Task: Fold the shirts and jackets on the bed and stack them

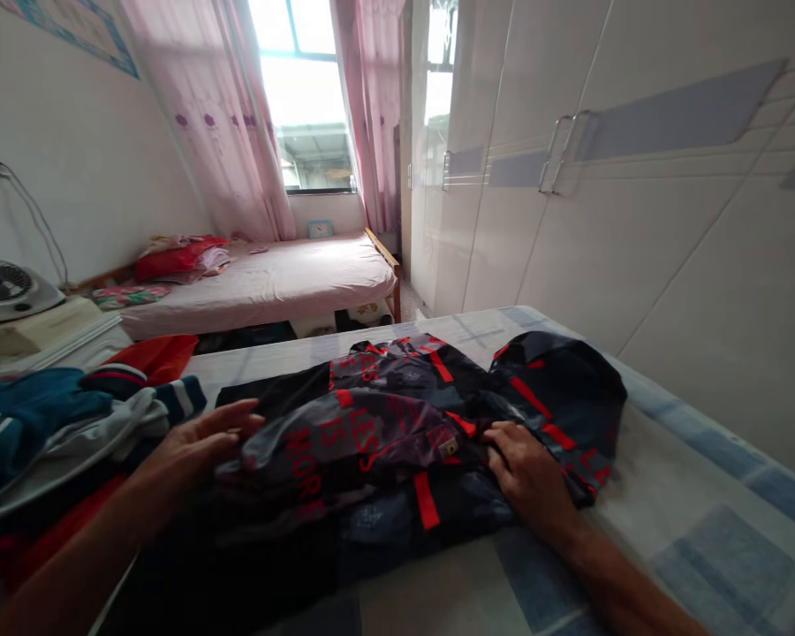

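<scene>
A dark jacket [397, 512] with red lettering and red strips lies spread on the checked bed in front of me. One sleeve [331, 442], printed "LESS IS MORE", is folded across its body. The hood [563, 380] points to the right. My left hand [205, 437] is at the cuff end of that sleeve, fingers stretched out and slightly apart. Near the shoulder and hood, my right hand [523, 464] has its fingers curled onto the jacket fabric. The fingertips there are partly hidden in the cloth.
A pile of teal, grey and red clothes [53, 433] lies to the left. A fan [10, 287] stands on a cabinet beyond it. White wardrobe doors [556, 247] line the right side. Another bed [284, 287] with a red bundle [178, 256] stands below the window.
</scene>
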{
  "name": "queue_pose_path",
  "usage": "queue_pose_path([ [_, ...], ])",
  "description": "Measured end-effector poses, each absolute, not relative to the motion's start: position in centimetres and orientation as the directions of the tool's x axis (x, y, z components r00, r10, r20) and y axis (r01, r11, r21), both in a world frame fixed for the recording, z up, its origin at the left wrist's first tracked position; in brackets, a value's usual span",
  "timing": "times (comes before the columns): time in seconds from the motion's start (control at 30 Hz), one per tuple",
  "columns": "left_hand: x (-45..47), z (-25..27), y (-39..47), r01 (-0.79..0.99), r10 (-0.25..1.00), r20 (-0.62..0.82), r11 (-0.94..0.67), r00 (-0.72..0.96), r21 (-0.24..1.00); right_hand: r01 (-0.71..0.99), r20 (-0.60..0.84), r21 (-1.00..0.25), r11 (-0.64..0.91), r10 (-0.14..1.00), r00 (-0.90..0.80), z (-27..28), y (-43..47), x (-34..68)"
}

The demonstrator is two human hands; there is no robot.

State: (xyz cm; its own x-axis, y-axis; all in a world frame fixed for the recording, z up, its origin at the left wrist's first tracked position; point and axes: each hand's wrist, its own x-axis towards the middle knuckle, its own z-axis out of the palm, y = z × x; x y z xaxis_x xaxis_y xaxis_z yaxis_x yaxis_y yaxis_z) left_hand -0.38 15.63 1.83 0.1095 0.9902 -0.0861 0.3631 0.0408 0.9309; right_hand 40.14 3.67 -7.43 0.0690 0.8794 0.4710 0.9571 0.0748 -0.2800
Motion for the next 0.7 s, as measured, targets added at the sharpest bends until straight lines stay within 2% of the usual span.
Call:
queue_pose_path([
  [0.07, -2.4, 0.3, 12.3, 0.413, 0.978, -0.202, 0.165, 0.047, 0.896, 0.952, 0.481, -0.291, 0.093, 0.874, 0.062, -7.3, 3.6, 40.1],
  [0.1, -3.0, -0.3, 11.0, 0.453, 0.977, -0.206, 0.162, 0.05, 0.877, 0.953, 0.498, -0.286, 0.098, 0.865, 0.061, -7.2, 3.5, 40.1],
  [0.2, -3.4, -1.6, 8.7, 0.619, 0.992, -0.104, 0.038, 0.071, 0.785, 0.978, 0.573, -0.186, 0.09, 0.819, 0.034, -7.1, 3.5, 40.1],
  [0.3, -2.4, -2.4, 9.0, 0.624, 0.995, -0.057, -0.005, 0.078, 0.781, 0.998, 0.593, -0.031, 0.049, 0.805, -0.021, -6.9, 4.1, 40.0],
  [0.4, -0.8, -2.2, 10.3, 0.546, 0.997, -0.08, 0.078, -0.021, 0.834, 0.996, 0.552, 0.051, 0.066, 0.83, -0.083, -6.3, 5.0, 39.9],
  [0.5, 0.0, -0.7, 11.0, 0.265, 0.991, -0.132, 0.134, -0.025, 0.955, 0.993, 0.554, 0.038, 0.112, 0.825, -0.114, -5.0, 5.5, 39.8],
  [0.57, -0.4, 0.3, 10.8, 0.063, 0.993, -0.12, 0.121, -0.016, 0.991, 0.991, 0.608, 0.005, 0.134, 0.786, -0.11, -4.3, 5.1, 39.8],
  [0.6, -0.9, 0.6, 10.5, 0.018, 0.993, -0.117, 0.117, -0.023, 0.993, 0.989, 0.637, -0.004, 0.147, 0.763, -0.111, -4.1, 4.7, 39.8],
  [0.63, -1.5, 0.6, 10.2, 0.018, 0.993, -0.118, 0.118, -0.029, 0.993, 0.986, 0.654, -0.004, 0.165, 0.747, -0.123, -4.0, 4.2, 39.9],
  [0.7, -2.9, 0.0, 9.4, 0.161, 0.993, -0.117, 0.118, -0.014, 0.98, 0.977, 0.627, 0.018, 0.213, 0.758, -0.177, -4.3, 2.9, 40.0],
])
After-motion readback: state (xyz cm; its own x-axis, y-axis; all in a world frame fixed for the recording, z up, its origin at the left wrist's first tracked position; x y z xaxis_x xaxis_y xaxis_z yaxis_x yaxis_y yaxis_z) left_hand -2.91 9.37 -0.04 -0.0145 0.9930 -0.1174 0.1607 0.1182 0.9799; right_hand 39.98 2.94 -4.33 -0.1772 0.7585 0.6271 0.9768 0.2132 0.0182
